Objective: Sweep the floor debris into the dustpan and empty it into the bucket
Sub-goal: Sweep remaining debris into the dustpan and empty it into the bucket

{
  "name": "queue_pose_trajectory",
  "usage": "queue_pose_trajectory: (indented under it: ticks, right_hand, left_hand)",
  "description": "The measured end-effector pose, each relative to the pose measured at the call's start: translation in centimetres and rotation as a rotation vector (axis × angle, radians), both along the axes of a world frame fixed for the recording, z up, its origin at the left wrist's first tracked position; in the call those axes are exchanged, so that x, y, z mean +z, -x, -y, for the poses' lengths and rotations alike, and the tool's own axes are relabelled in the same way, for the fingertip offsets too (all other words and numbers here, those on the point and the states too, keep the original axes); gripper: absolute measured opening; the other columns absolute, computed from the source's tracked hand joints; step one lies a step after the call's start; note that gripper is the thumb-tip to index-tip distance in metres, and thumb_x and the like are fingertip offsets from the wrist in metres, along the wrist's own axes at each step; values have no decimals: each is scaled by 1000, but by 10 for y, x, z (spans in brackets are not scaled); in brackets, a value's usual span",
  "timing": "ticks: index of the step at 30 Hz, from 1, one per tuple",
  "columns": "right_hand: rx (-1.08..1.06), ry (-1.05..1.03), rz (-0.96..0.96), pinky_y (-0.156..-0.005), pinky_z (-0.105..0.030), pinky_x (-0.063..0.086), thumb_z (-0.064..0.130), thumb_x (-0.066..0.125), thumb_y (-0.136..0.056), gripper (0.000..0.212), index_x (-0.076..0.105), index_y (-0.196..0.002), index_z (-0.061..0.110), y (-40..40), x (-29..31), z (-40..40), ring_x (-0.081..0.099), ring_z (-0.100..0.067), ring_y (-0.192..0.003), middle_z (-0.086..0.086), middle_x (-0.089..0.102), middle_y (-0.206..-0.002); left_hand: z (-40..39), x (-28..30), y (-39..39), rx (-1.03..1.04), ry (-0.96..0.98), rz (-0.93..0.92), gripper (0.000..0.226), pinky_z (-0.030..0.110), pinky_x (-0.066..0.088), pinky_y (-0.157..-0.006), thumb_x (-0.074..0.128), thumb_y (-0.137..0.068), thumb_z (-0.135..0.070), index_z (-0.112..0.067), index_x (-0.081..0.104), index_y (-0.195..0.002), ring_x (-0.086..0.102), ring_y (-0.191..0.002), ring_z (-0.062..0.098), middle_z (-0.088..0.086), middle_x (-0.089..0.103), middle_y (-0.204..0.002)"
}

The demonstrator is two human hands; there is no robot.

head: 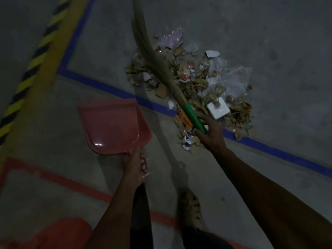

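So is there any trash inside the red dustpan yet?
No, the red plastic dustpan held by the left hand looks bare inside, and the trash pile lies on the floor beside it.

pink dustpan [115,124], green broom handle [193,116], blue floor line [111,88]

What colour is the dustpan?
The dustpan is reddish pink, seen in the head view, the only one, where the left hand holds its handle.
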State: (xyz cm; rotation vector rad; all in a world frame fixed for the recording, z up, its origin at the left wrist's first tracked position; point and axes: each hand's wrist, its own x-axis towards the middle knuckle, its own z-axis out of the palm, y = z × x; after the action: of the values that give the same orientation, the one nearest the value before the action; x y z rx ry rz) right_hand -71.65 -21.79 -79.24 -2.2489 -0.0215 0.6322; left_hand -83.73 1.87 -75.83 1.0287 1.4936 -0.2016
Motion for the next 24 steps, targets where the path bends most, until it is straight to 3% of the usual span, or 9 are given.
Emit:
queue_pose_trajectory:
  ticks: [3,7,13,17,21,24]
  right_hand:
    - [42,4,-13,-85,-24,37,37,60,-80,64,56,-137,9,-35,-10,-59,57,-24,-116,-15,60,-130]
    - [149,75,-21,-86,-37,48,31,64,-89,53,56,-138,12,-72,-26,-142,62,-34,-109,-16,64,-126]
    - [249,192,-67,-83,-37,41,19,55,-95,41,52,-134,5,-107,-61,-253,54,-39,-111,-23,50,-129]
    - [281,298,-94,-68,-38,38,16,50,-97,38,46,-132,3,-102,-79,-276,57,-42,-99,-21,43,-129]
    - [206,263,-142,-67,-37,37,11,49,-97,53,34,-148,13,-78,-78,-269,54,-42,-102,-20,41,-136]
    - [151,302,-172,-67,-37,42,13,48,-98,53,35,-149,17,-47,-76,-244,56,-40,-100,-19,42,-135]
  left_hand:
    - [-37,-3,-29,-9,10,26,27,13,25,-38,61,-88,-17,-14,50,-63,30,-30,10,-1,40,-47]
    - [-86,-4,-54,-13,51,32,28,13,24,-34,59,-91,-14,-13,48,-65,29,-27,8,-4,38,-41]
    - [-172,-25,-70,-62,24,-81,27,13,26,-37,60,-89,-22,-16,47,-66,30,-28,8,-5,39,-44]
    - [-206,-30,-74,-99,-25,-87,33,14,27,-41,62,-90,-27,-15,49,-62,34,-28,8,-6,42,-40]
    - [-222,-31,-74,-111,-20,-90,36,13,27,-39,58,-93,-21,-13,49,-59,35,-25,8,-6,42,-37]
    - [-217,-31,-69,-132,-12,-89,36,15,26,-40,58,-93,-23,-14,50,-59,34,-26,8,-6,42,-38]
